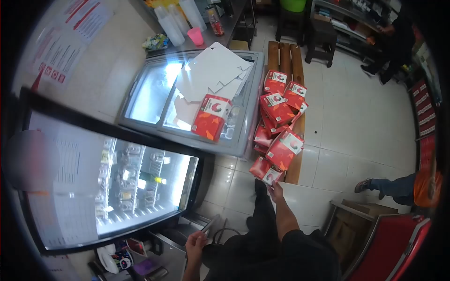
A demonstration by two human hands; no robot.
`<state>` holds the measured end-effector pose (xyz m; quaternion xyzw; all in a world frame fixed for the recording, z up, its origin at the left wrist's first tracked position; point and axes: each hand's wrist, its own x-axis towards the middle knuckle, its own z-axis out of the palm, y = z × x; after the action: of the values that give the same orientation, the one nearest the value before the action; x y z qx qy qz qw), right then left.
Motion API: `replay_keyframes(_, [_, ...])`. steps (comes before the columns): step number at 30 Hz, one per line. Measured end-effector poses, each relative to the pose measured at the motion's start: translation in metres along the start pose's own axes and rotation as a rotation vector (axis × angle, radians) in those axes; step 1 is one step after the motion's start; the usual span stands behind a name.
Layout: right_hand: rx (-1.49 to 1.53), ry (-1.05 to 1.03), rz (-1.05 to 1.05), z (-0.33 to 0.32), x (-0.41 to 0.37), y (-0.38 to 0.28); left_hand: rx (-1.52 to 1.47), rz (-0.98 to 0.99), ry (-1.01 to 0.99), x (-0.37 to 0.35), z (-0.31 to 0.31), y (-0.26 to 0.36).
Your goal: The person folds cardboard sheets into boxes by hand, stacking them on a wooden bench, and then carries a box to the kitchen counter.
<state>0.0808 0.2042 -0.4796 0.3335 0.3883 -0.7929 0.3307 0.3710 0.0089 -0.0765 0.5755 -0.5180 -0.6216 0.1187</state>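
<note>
My right hand (276, 192) reaches forward, its fingers closed at the near corner of a red cardboard box (262, 169) with a white printed panel. That box is at the near end of a pile of similar red boxes (276, 107) on a wooden slatted bench (294, 171). My left hand (196, 241) is low at the left with its fingers curled. A thin greyish strip (211, 225) shows just beyond its fingertips; I cannot make out what it is or whether the hand holds it.
A chest freezer (251, 93) left of the bench bears flat white cardboard sheets (211, 65) and another red box (211, 117). A lit glass-door fridge (187, 187) stands at the left. Other people are at right, one near a red chair (398, 243). Stools (321, 44) stand behind.
</note>
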Motion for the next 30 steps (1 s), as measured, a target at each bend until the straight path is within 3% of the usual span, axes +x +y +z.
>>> replay_keyframes(1, [0.054, 0.022, -0.032, 0.018, -0.006, -0.007, 0.016, -0.001, 0.003, 0.012, 0.013, 0.014])
replay_keyframes(5, [0.133, 0.101, 0.043, 0.008, 0.001, 0.0, 0.272, 0.391, -0.091, 0.082, 0.077, 0.071])
replay_keyframes(6, [0.059, 0.243, 0.111, 0.018, -0.01, -0.01, 0.339, 0.43, -0.061, 0.101, 0.101, 0.099])
replay_keyframes(8, [-0.133, 0.325, 0.125, 0.016, -0.025, -0.012, 0.381, 0.789, -0.042, 0.147, 0.156, 0.163])
replay_keyframes(9, [-0.395, 0.283, 0.142, 0.007, -0.032, -0.01, 0.545, 0.772, -0.044, 0.162, 0.186, 0.214])
replay_keyframes(10, [-0.653, 0.237, 0.15, -0.001, -0.035, -0.011, 0.413, 0.953, -0.111, 0.202, 0.215, 0.237])
replay_keyframes(12, [-1.616, -0.182, -0.204, -0.013, -0.035, -0.024, 0.508, 1.096, -0.234, 0.257, 0.281, 0.311])
replay_keyframes(13, [-1.617, -0.162, -0.222, 0.004, -0.044, -0.039, 0.527, 1.246, -0.241, 0.301, 0.314, 0.328])
replay_keyframes(15, [-1.365, -0.244, -0.184, 0.043, -0.102, -0.075, 0.866, 1.488, -0.047, 0.378, 0.368, 0.348])
replay_keyframes(16, [-1.37, -0.217, -0.197, 0.062, -0.121, -0.097, 0.84, 1.496, -0.063, 0.397, 0.382, 0.348])
replay_keyframes(18, [-1.368, -0.284, -0.138, 0.094, -0.152, -0.127, 1.295, 1.142, -0.214, 0.432, 0.396, 0.354])
replay_keyframes(21, [-1.214, -0.159, -0.241, 0.135, -0.188, -0.151, 1.455, 1.027, -0.476, 0.488, 0.407, 0.369])
replay_keyframes(25, [-1.145, -0.084, -0.311, 0.225, -0.201, -0.178, 1.479, 0.983, -0.587, 0.467, 0.391, 0.384])
replay_keyframes(27, [-1.174, -0.154, -0.443, 0.283, -0.185, -0.191, 1.388, 1.087, -0.432, 0.44, 0.39, 0.373])
replay_keyframes(30, [-1.208, -0.263, -0.686, 0.378, -0.149, -0.219, 1.361, 1.197, -0.43, 0.454, 0.394, 0.347])
